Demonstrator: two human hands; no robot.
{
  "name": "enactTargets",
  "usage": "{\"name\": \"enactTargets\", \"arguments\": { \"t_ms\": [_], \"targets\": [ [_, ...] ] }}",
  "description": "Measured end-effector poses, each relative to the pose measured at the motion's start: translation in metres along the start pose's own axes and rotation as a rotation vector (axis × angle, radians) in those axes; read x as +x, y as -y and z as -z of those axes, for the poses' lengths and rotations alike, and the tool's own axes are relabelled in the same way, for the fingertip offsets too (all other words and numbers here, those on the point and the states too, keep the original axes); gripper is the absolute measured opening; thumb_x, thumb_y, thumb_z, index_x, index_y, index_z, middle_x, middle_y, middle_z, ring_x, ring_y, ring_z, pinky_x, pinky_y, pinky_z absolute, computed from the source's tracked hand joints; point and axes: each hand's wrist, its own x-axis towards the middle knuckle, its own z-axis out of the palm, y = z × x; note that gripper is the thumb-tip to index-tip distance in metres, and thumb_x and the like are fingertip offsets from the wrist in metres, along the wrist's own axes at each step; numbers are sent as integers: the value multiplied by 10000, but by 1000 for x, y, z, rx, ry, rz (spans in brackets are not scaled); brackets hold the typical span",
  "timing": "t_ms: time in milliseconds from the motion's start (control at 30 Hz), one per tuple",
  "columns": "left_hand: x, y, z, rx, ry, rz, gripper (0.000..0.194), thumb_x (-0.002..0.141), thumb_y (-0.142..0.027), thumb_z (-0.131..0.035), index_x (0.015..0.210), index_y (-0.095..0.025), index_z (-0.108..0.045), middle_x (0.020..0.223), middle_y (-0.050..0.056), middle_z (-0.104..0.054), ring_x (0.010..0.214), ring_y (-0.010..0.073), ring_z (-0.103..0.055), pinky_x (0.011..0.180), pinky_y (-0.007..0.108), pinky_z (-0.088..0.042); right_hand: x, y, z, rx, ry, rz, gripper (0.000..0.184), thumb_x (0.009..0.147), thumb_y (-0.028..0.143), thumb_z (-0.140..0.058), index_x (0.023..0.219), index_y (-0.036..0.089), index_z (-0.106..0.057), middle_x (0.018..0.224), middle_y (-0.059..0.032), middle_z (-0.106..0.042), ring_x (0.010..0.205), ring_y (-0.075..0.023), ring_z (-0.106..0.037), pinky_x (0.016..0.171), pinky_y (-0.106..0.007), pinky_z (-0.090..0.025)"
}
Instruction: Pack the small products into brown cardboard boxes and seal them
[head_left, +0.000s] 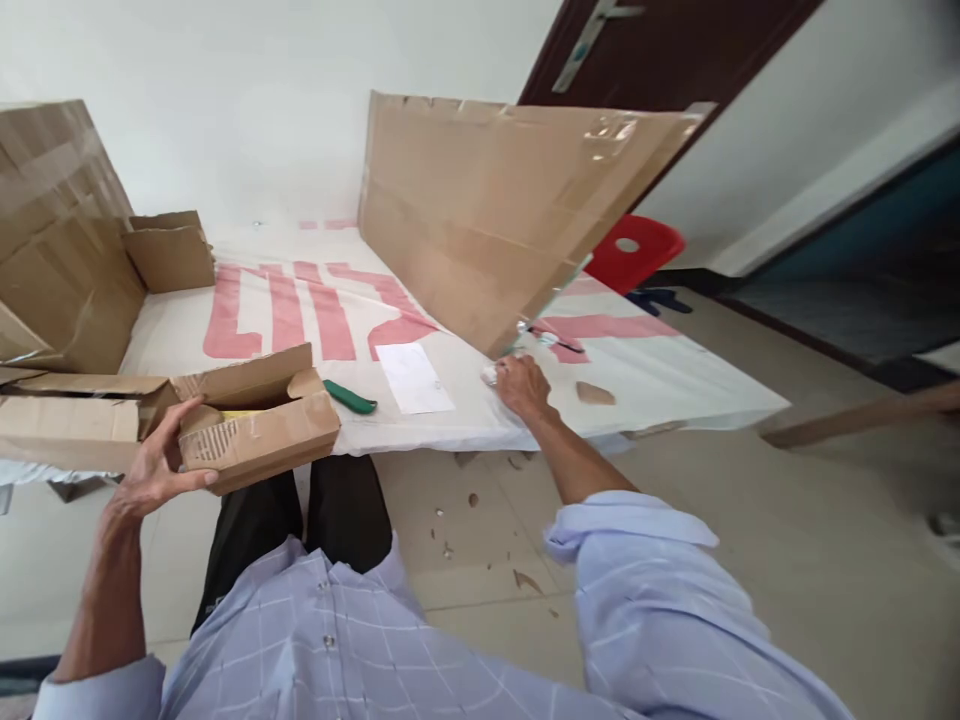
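A small open cardboard box (274,440) sits at the table's front edge. My left hand (161,465) grips its left end, thumb along the near side and fingers over the far side. Something yellow shows inside, mostly hidden by the box walls. Farther right, my right hand (525,385) is closed down at the tablecloth, near the lower corner of a large cardboard sheet (487,220). A whitish, shiny bit shows at its fingertips, too small to name. Between the hands lie a green-handled tool (350,397) and a white paper (415,378).
Large cardboard boxes (67,240) stand on the left, with a long carton (67,430) at the front. A cardboard scrap (595,393) lies right of my right hand. Behind the big sheet is a red chair (637,250). Scraps litter the floor.
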Motion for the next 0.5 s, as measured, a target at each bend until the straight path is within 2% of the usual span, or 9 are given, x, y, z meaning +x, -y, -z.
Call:
{"name": "enactTargets", "arguments": {
  "t_ms": [200, 333, 500],
  "targets": [
    [-8, 9, -1, -130, 44, -60, 1227, 675, -723, -993, 1696, -270, -487, 1754, 187, -490, 1632, 465, -468, 1330, 639, -439, -15, 2, -11, -2, 60, -47, 427, 1133, 302, -355, 1313, 128, -701, 1444, -303, -648, 1380, -416, -641, 1121, -569, -536],
    [-9, 10, -3, -137, 51, -83, 1244, 680, -710, -1004, 1715, -262, -478, 1738, 188, -505, 1623, 470, -466, 1326, 629, -439, -19, 5, -13, 40, 75, -81, 427, 1090, 372, -457, 1374, 120, -652, 1521, -322, -615, 1468, -452, -601, 1201, -621, -495],
    [-13, 12, -4, -133, 73, -87, 1235, 715, -719, -971, 1738, -264, -448, 1713, 183, -524, 1569, 466, -512, 1255, 600, -514, -23, 7, -10, 90, 89, -134, 499, 1028, 456, -559, 1412, 145, -630, 1565, -329, -599, 1509, -492, -562, 1222, -659, -467]
  ]
}}
